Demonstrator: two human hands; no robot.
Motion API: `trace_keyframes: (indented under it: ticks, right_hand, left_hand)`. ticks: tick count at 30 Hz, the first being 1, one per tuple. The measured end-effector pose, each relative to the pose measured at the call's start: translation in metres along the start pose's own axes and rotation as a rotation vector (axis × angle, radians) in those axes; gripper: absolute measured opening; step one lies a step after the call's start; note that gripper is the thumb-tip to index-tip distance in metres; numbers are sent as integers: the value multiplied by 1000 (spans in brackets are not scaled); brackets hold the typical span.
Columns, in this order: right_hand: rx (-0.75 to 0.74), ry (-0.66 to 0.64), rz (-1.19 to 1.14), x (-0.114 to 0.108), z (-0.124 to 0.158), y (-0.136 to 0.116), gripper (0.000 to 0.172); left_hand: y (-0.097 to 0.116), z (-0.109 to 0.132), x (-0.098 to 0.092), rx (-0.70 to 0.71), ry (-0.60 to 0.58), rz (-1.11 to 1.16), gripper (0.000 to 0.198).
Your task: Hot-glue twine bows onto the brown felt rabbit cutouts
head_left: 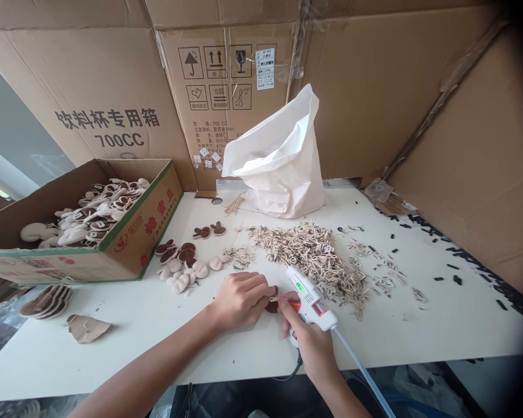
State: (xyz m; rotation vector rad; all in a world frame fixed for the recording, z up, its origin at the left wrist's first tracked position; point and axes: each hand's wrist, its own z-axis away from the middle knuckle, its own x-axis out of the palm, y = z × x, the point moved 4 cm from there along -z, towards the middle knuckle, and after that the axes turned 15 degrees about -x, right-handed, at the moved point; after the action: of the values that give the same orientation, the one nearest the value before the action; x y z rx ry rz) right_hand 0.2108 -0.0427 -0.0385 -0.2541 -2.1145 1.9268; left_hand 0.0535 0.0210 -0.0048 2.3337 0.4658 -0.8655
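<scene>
My left hand [239,301] pinches a small wooden stick [273,299] against a brown felt-like mushroom piece [272,306], which it partly hides. My right hand [308,342] grips a white hot glue gun [310,298] with a red trigger, its nozzle close to the stick. A clear cable [361,366] runs from the gun's rear down past the table edge. To the left of my left hand lies a group of cream and brown mushroom pieces [178,264]. A heap of small wooden sticks [314,261] sits just beyond the gun.
An open cardboard box [142,232] full of mushroom pieces stands at the left of the white table [126,342]. A white paper bag [279,162] stands behind the sticks. Small black bits [453,267] lie along the right, before a large cardboard sheet [457,133].
</scene>
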Motion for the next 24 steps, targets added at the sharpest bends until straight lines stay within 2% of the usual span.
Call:
trace_keyframes:
  ticks: [7, 11, 17, 24]
  right_hand:
    - [-6, 8, -4, 0, 0, 0, 40]
    - [-22, 17, 4, 0, -1, -1, 40]
    - [-24, 19, 6, 0, -1, 0, 38]
    - [-33, -3, -11, 0, -2, 1, 40]
  left_hand:
    - [-2, -1, -2, -50, 50, 13, 10]
    - [-2, -2, -2, -73, 3, 106, 10]
    - [-4, -6, -2, -303, -114, 359, 7]
    - [-6, -8, -4, -456, -175, 574, 9]
